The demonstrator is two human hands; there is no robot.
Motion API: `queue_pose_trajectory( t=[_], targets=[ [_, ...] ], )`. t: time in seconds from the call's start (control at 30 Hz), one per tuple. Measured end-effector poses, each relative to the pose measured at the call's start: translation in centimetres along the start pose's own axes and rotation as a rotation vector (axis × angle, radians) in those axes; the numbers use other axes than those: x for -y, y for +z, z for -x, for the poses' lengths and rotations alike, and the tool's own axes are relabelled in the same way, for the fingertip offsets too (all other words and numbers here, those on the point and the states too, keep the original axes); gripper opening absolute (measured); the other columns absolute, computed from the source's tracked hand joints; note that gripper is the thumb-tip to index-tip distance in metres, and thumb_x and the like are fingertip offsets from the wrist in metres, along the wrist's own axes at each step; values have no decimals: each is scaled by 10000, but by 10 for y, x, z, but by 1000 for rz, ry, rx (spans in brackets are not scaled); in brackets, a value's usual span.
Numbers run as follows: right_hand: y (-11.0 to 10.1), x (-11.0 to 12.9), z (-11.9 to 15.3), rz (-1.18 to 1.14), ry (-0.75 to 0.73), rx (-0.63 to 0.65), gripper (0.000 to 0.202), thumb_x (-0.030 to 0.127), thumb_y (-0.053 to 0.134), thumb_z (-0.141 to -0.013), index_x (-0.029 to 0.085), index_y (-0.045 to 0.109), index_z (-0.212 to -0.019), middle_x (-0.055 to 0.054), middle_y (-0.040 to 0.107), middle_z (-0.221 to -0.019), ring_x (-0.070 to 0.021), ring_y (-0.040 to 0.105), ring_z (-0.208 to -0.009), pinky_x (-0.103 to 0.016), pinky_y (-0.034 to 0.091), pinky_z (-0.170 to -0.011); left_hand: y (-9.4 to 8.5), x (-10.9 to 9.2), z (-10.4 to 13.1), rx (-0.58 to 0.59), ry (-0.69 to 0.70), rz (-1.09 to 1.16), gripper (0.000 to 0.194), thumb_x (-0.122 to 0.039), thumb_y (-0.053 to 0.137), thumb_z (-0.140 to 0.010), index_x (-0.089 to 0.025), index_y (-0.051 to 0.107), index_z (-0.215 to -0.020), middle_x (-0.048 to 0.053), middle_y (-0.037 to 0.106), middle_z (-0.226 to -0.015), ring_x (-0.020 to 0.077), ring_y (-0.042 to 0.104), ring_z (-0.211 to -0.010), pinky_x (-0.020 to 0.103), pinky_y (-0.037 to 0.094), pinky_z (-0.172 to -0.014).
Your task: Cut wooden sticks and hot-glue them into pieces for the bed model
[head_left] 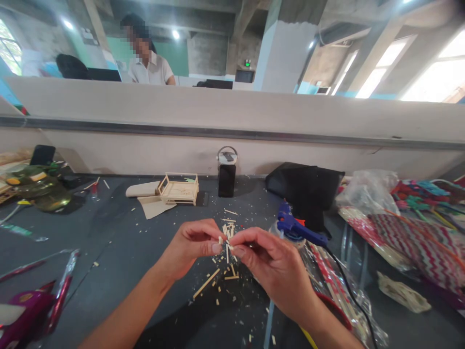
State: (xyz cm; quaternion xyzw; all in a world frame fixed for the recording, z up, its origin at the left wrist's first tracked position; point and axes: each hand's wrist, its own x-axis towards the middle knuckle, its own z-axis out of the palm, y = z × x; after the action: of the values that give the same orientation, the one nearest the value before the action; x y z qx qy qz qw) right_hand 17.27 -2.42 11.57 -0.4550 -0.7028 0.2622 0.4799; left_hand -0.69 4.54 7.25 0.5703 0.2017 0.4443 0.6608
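My left hand [198, 245] is closed in a pinch on a small pale wooden piece [220, 240], over the middle of the dark table [119, 252]. Close beside it, my right hand [271, 261] pinches something pale and tiny at its fingertips, too small to make out. The two sets of fingertips nearly meet. Beneath and around them lie short wooden sticks [228, 228], small offcuts and a longer stick [206, 283]. Further back on the left stands a small wooden frame model [179, 190] made of sticks.
A blue glue gun [301, 228] with a black cable lies right of my hands. Behind are a black phone [226, 181] and a black cloth [305, 189]. Plastic-wrapped packs [392, 232] cover the right; a green bottle [39, 189] is far left. A person [152, 65] is beyond the partition.
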Motion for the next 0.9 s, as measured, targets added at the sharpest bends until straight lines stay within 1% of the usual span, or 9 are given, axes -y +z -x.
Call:
queue_pose_trajectory(
  t=[0.07,0.13,0.37,0.47,0.67,0.9],
  targets=[
    [3,-2,-1,-56,32,-32,18,202,627,-870,217,616,-870,36,650,-748,-82,569,-589,-171,455,-516,1,0,0,-2,-15,-3,91,-240,818,-671,-230,775,-750,5,586,-702,117,507,-668,237,389,-597],
    [6,-3,-2,-90,51,-53,56,211,642,-855,211,588,-839,36,627,-734,-83,563,-587,-172,451,-505,2,0,0,0,-23,3,98,-239,825,-661,-229,775,-745,5,582,-700,115,508,-665,232,392,-591],
    [8,-6,-2,-149,63,-49,84,206,642,-856,213,564,-828,46,591,-724,-82,547,-603,-187,444,-530,4,4,1,12,-43,17,106,-241,830,-654,-233,773,-743,7,591,-717,114,523,-661,234,412,-586],
    [8,-7,-1,-157,68,-48,94,216,639,-858,214,554,-818,46,580,-718,-86,536,-594,-197,438,-524,4,5,2,6,-44,18,107,-251,832,-650,-229,771,-735,4,593,-711,112,521,-660,232,407,-585],
    [9,-9,0,-149,112,-50,119,250,646,-853,217,545,-800,39,601,-712,-96,545,-589,-204,444,-520,5,4,2,8,-35,24,107,-227,831,-653,-240,775,-743,6,599,-717,111,531,-665,229,419,-585],
    [10,-8,0,-137,104,-76,134,250,658,-838,217,543,-776,41,605,-692,-96,547,-567,-202,449,-506,6,5,2,-5,1,-15,121,-204,827,-657,-248,781,-760,11,598,-706,113,521,-662,225,427,-573]
  ],
)
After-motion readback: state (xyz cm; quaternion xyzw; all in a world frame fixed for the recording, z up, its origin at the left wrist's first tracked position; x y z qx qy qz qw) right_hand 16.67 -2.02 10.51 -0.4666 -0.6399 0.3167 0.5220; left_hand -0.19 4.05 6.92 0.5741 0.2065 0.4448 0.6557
